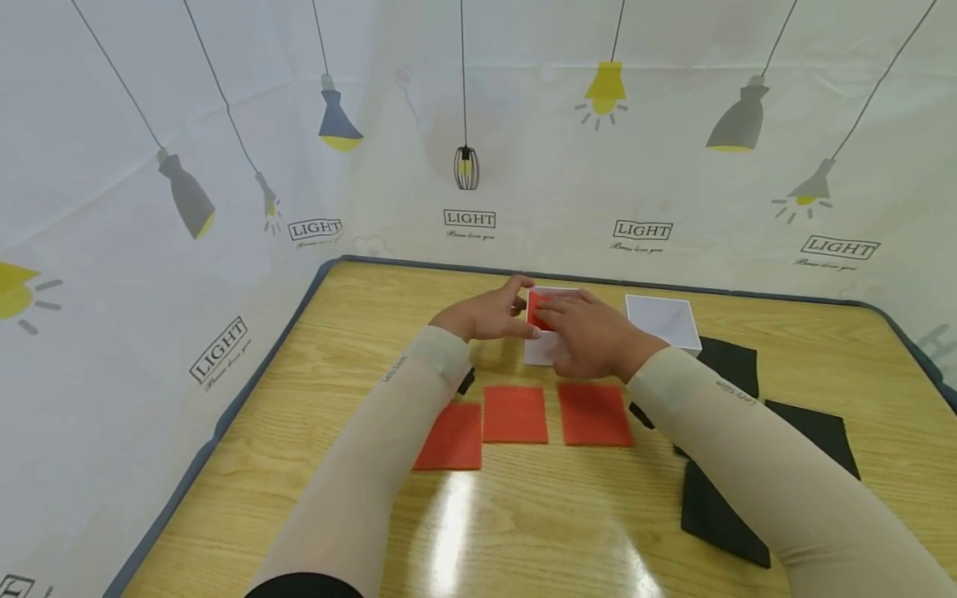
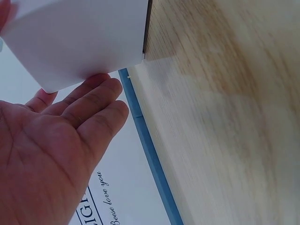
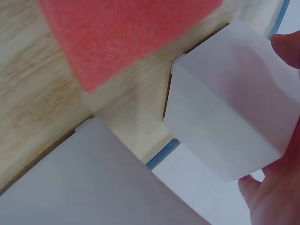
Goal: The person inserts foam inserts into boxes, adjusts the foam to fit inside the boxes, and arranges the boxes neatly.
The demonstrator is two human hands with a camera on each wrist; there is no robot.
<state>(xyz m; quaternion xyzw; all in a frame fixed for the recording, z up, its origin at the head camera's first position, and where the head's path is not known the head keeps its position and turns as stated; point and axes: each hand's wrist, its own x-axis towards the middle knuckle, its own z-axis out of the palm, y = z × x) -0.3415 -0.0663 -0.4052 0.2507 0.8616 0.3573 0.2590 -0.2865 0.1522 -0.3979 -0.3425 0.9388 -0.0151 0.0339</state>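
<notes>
A small white box [image 1: 540, 349] stands near the table's far edge, with a red square [image 1: 535, 311] at its open top. My left hand [image 1: 489, 314] is at the box's left side, thumb toward the front and fingers toward the back, holding it. Against the box wall [image 2: 84, 42], several of its fingers show in the left wrist view. My right hand [image 1: 594, 334] lies over the top, its fingers extended onto the red square and hiding part of the box. In the right wrist view the box [image 3: 234, 103] shows from its outer side.
Several red squares [image 1: 516, 414] lie in front of the box. To its right stands a second white box [image 1: 664, 322]. Several black squares [image 1: 721, 515] lie at the right, partly under my right arm. A patterned curtain [image 1: 523, 166] hangs behind the table's blue edge.
</notes>
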